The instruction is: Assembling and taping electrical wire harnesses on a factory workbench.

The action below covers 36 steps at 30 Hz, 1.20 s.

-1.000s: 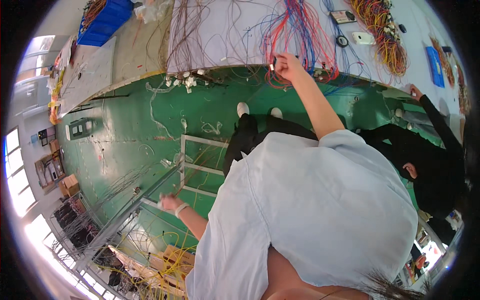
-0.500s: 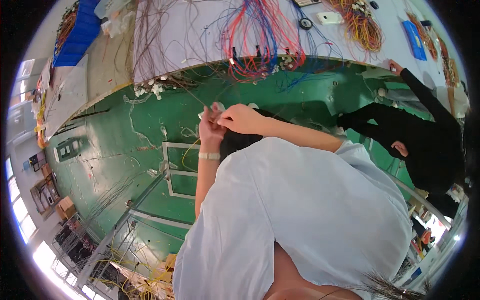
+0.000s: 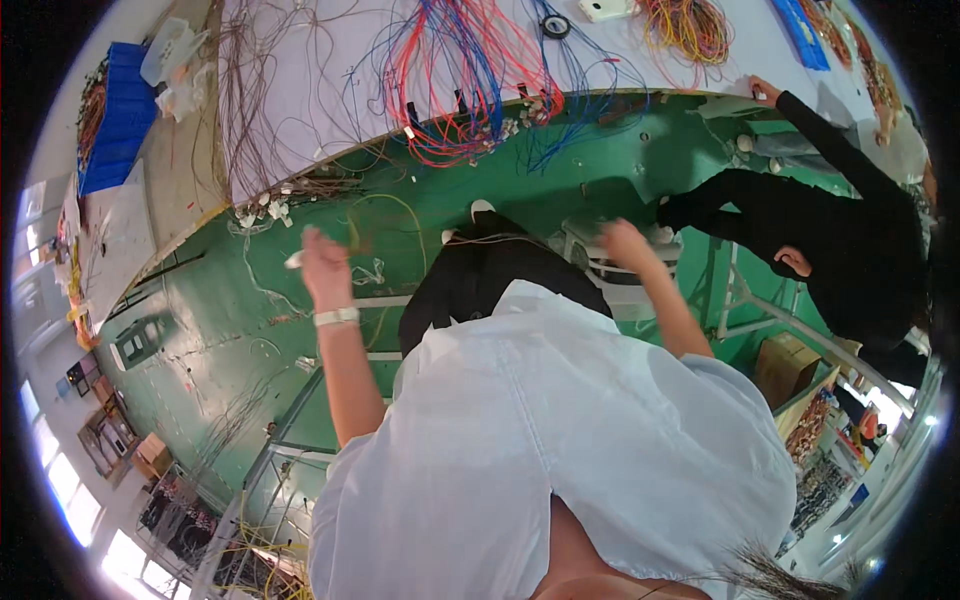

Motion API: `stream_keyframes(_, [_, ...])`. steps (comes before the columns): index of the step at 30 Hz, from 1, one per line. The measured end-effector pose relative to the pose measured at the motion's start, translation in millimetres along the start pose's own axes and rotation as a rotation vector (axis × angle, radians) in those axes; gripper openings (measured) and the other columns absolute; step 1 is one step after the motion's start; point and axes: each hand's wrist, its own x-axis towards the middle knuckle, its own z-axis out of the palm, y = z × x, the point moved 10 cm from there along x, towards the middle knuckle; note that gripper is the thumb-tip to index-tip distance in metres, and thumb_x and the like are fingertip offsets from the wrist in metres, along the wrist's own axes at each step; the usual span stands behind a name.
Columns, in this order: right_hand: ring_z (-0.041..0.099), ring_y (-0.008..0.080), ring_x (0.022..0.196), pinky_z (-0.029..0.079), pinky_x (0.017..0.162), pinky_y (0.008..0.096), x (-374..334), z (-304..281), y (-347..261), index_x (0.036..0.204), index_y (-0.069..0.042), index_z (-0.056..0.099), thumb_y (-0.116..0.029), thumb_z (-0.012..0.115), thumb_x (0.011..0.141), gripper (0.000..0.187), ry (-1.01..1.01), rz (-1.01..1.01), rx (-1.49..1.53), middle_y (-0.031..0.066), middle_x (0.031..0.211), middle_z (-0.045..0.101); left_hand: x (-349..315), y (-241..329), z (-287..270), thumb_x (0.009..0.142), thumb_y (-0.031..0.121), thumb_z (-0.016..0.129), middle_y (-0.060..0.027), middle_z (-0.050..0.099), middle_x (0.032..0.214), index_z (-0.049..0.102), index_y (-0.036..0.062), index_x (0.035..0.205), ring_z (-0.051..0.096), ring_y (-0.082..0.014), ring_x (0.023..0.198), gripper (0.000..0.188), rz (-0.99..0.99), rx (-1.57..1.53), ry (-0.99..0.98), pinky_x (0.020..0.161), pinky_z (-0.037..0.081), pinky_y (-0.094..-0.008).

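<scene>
Left hand and right hand well apart, both on the near side of the white table.
Left fingers look partly curled, small white piece at the tips, gripped or not can't tell; right fingers blurred, opening and hold can't tell. Thin brownish wires cross above dark trousers, nearer the person than the table edge; can't tell if either hand has them. Red and blue wires lie on the table, loops over its near edge; black tape roll farther back on it. Co-worker's hand at the table's right edge.
</scene>
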Motion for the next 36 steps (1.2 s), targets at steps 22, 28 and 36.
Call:
stream_keyframes(22, [0.034,0.0136,0.033,0.023,0.034,0.0327,246,310,85,0.084,-0.018,0.073,-0.021,0.066,0.081,0.009,0.678,0.689,1.622,-0.0018,0.046,0.043,-108,-94,-164,0.087,0.002,0.056,0.0049,0.05,0.069,0.061,-0.0013,0.114,0.026,-0.0023,0.051,0.028,-0.295,0.454,0.281,0.045,0.023,-0.0188])
stream_keyframes(28, [0.058,0.0182,0.055,0.044,0.049,0.0404,386,407,62,0.103,-0.009,0.064,-0.016,0.063,0.082,0.023,0.347,0.874,1.627,0.01,0.09,0.067,-115,-122,-188,0.084,-0.001,0.058,0.0041,0.05,0.07,0.06,-0.0044,0.114,0.032,-0.0023,0.052,0.031,-0.295,0.735,0.298,0.046,0.024,-0.0193])
stream_keyframes(36, [0.062,0.0129,0.089,0.048,0.078,0.0307,374,280,-7,0.107,-0.005,0.063,-0.014,0.073,0.077,0.033,0.362,0.525,1.602,0.0035,0.099,0.068,-111,-157,-170,0.093,0.016,0.053,0.0081,0.029,0.053,0.055,-0.0052,0.118,0.022,-0.004,0.043,0.033,-0.439,0.563,0.372,0.043,0.02,-0.0214])
